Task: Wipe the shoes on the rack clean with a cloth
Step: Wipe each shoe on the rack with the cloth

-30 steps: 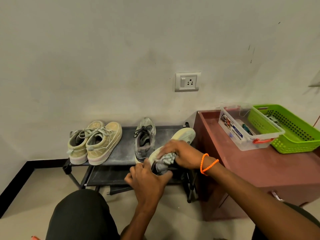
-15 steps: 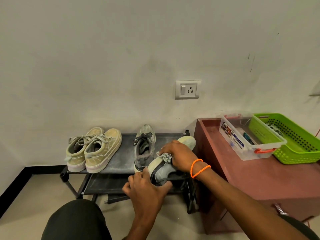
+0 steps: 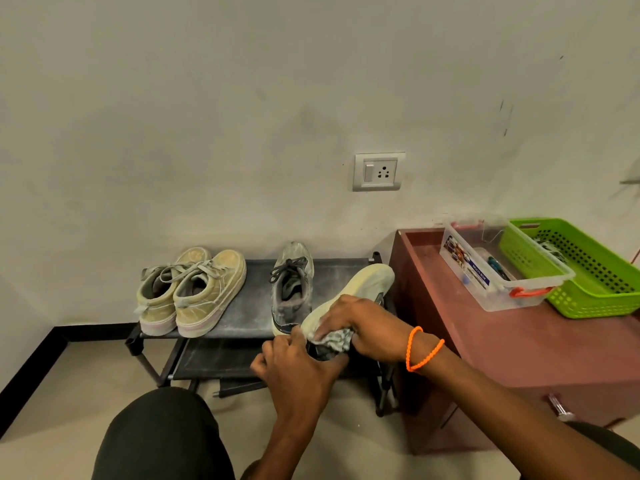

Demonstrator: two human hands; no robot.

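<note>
A low black shoe rack stands against the wall. On its top shelf sit a pair of beige sneakers at the left and one grey sneaker in the middle. Its mate is tipped on its side, pale sole showing, at the rack's right front. My left hand grips this shoe's heel end. My right hand, an orange band on the wrist, holds a bunched grey patterned cloth and presses it on the sole near the heel.
A reddish-brown cabinet stands right of the rack, carrying a clear plastic box and a green basket. A wall socket is above the rack. My dark-clothed knee is at the lower left, over pale floor.
My right hand with the cloth has slid back along the sole from the middle to the heel end. The left hand keeps its hold on the shoe.
</note>
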